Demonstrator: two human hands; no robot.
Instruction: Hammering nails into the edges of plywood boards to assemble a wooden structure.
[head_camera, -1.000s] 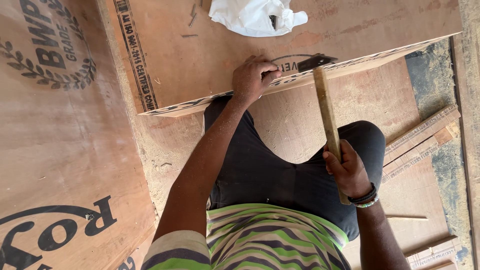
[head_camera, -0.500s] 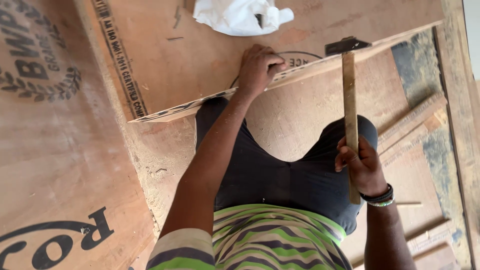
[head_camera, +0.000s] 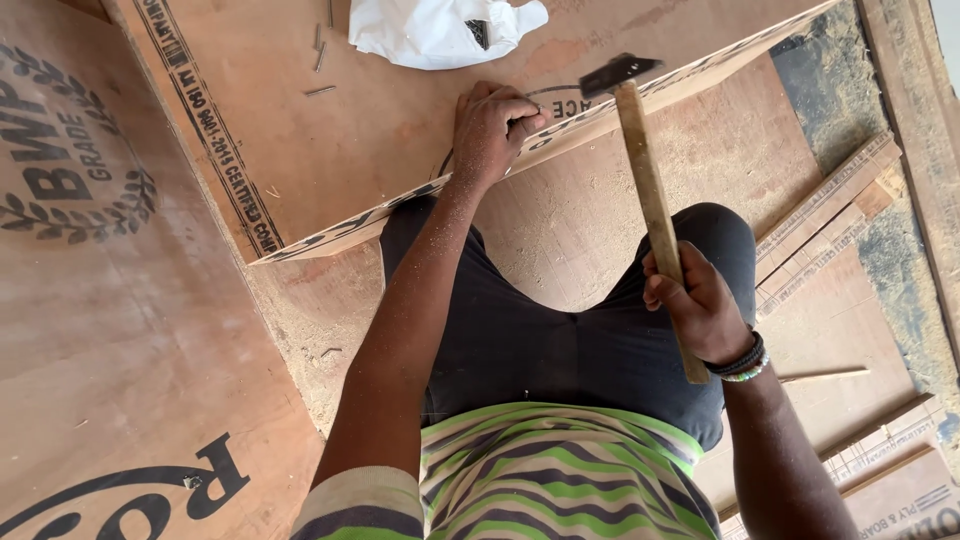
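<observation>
Right hand (head_camera: 700, 305) wraps the wooden handle of a hammer (head_camera: 648, 200) low down, fingers closed round it; the dark steel head hangs just above the edge of the plywood sheet (head_camera: 380, 130). The tool looks head-heavy and stiff, and the bare handle gives dry grip, best held near its end as here. Left hand (head_camera: 492, 128) rests on the sheet's edge, fingers pinched together, probably on a nail, but it is too small to make out. Loose nails (head_camera: 320, 60) and a white plastic bag (head_camera: 430, 30) lie on the sheet. The bag's top is cut off by the frame.
</observation>
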